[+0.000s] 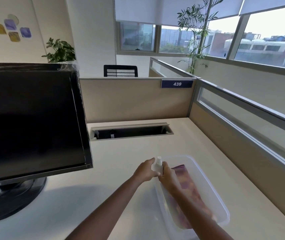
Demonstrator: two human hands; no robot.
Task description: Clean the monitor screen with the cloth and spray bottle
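Above a clear plastic tub (212,191) holding a purple cloth (188,181), left hand (144,171) and right hand (168,177) both clasp the spray bottle (157,166)

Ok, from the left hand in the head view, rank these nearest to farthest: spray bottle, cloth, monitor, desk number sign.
1. Spray bottle: in the left hand itself.
2. Cloth: just right, inside the clear tub.
3. Monitor: off to the left.
4. Number sign: up on the partition behind the desk.

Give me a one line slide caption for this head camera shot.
Both hands, left hand and right hand, grip a small spray bottle above a clear bin holding the cloth, beside the monitor.
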